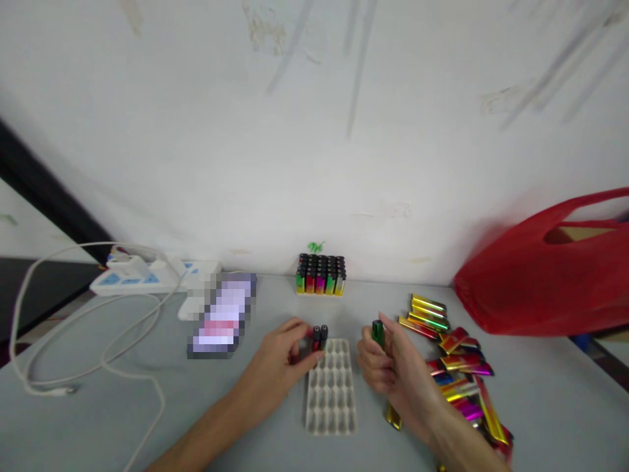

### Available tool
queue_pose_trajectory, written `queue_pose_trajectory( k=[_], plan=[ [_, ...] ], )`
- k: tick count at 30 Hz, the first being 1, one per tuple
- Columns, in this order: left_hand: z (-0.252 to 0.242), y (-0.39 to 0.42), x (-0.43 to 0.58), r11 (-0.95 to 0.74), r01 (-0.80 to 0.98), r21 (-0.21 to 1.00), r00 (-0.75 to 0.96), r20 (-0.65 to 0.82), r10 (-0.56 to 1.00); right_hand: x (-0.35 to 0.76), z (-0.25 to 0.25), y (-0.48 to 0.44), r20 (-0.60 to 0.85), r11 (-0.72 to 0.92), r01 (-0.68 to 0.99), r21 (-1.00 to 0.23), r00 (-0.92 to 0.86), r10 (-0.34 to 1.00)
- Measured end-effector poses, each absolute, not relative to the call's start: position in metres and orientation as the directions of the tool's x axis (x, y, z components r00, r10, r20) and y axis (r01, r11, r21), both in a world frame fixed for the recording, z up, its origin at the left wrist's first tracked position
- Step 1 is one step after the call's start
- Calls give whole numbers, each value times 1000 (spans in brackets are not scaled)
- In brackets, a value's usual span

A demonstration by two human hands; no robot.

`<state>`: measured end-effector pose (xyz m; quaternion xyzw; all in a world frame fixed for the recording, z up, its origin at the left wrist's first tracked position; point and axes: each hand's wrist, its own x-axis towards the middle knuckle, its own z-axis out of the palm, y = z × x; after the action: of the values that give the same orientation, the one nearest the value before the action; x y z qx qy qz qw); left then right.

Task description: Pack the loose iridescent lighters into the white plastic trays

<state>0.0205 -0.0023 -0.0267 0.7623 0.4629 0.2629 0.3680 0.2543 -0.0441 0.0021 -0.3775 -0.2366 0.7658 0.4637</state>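
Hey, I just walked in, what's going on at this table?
A person's left hand is at two upright lighters by the far left corner of a pale compartmented tray. The right hand grips a green lighter just right of the tray. More loose lighters lie farther right, and a packed block of lighters stands by the wall.

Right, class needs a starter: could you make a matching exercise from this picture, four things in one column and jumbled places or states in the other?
Column one
1. Right hand
2. Large red bag with a handle
3. Long white power strip
4. Pale oblong tray with rows of hollows

Column two
A. At the left, along the foot of the whitish wall
B. Between the left hand and the other hand
C. Closed around a green lighter
D. At the far right

Right pairs: 1-C, 2-D, 3-A, 4-B
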Motion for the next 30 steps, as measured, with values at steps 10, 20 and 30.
queue_pose_trajectory(
  k=[10,20,30],
  plan=[
    [-28,-2,20,-295,506,810,435,55,899,247,-9,-45,-149,-114,-394,-912,59,987],
    [-26,-3,20,-292,480,828,441,60,895,243,-3,-47,8,16,-142,-990,56,998],
    [-26,-3,21,-307,479,823,445,74,893,244,-8,-50,154,163,153,-975,-67,986]
  ],
)
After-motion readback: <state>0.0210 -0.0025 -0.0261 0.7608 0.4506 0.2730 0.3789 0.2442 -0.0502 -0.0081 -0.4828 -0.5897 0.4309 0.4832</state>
